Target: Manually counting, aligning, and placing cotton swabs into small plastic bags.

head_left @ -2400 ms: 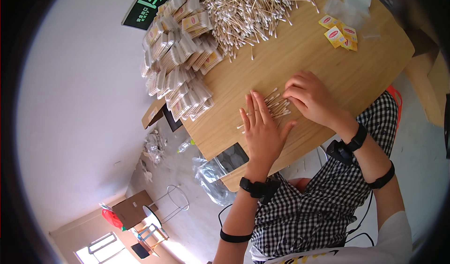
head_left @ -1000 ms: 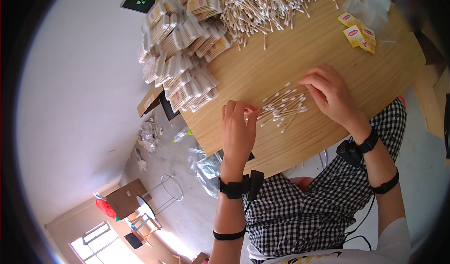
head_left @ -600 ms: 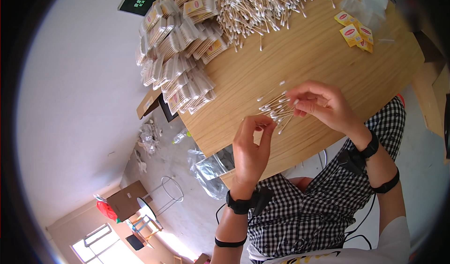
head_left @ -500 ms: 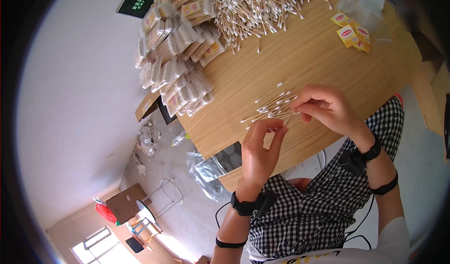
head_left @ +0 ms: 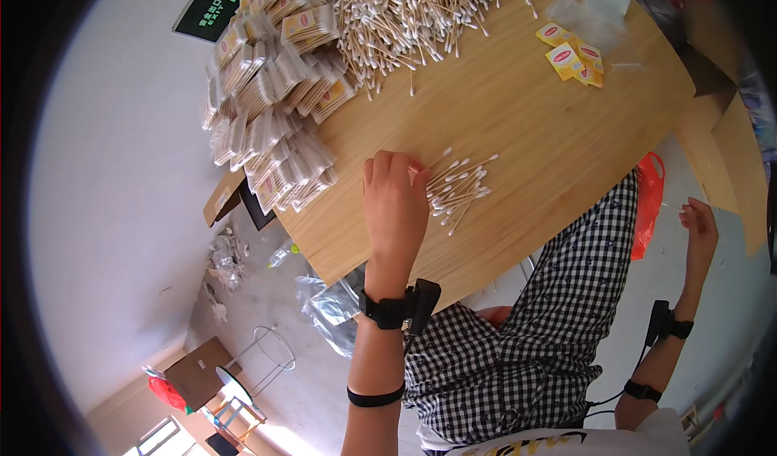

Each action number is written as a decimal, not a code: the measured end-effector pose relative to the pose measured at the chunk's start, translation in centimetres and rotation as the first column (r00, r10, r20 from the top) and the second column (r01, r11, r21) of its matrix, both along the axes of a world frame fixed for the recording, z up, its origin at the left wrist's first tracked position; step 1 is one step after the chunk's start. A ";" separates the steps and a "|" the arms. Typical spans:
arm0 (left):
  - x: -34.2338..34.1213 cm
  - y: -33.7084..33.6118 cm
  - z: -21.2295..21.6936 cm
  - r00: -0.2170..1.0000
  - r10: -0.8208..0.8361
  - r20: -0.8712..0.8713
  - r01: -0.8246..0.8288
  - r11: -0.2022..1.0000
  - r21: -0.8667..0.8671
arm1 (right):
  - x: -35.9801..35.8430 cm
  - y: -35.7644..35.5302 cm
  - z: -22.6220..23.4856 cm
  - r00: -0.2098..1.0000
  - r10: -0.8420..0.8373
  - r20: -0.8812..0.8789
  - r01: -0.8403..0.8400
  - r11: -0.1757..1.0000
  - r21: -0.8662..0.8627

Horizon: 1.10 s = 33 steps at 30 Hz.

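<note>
A small loose bunch of cotton swabs (head_left: 460, 182) lies on the wooden table, its white tips spread to the right. Palm down over the bunch's left end is my left hand (head_left: 395, 201), fingers bent and thumb apart from them. It covers some of the stick ends, and no swab shows clearly gripped. My right hand (head_left: 700, 220) is out beyond the table's right edge, above the floor. Its fingertips are pinched on a thin pale stick, seemingly a cotton swab (head_left: 671, 206).
Piled packs of swabs (head_left: 275, 84) fill the table's left side, next to a large heap of loose swabs (head_left: 405, 19). Yellow cards (head_left: 571, 55) and clear plastic bags (head_left: 595, 7) lie at the far right. A red bag (head_left: 648, 205) hangs beside my leg; cardboard (head_left: 716, 152) stands to the right.
My right hand has left the swabs and swung far right, off the table. My left hand has moved up and left, from the bunch's near side to its left end.
</note>
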State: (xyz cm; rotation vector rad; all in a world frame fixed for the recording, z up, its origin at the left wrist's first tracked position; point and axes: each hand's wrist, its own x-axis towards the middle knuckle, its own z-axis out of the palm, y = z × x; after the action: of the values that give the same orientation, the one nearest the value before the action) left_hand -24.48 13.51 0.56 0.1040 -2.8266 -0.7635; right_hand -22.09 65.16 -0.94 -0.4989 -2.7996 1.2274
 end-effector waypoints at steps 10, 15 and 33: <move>2.1 1.9 0.6 1.000 -0.009 0.010 0.009 0.999 0.035 | -5.2 -19.3 4.5 0.927 0.286 -0.244 -0.309 0.949 -0.060; 4.0 5.9 0.2 0.984 -0.105 0.142 0.128 0.978 -0.165 | -8.1 -29.1 4.1 0.624 0.690 -0.367 -0.754 0.655 -0.051; 4.1 5.4 -1.8 0.985 -0.078 0.153 0.110 0.970 -0.216 | -8.2 -32.1 2.9 0.282 0.935 -0.215 -0.880 0.341 0.331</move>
State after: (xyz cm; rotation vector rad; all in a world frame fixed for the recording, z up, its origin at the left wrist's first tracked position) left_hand -20.34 18.91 -1.26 -0.0124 -3.0511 -0.4665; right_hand -30.34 33.08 1.95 1.4759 -2.6754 0.9331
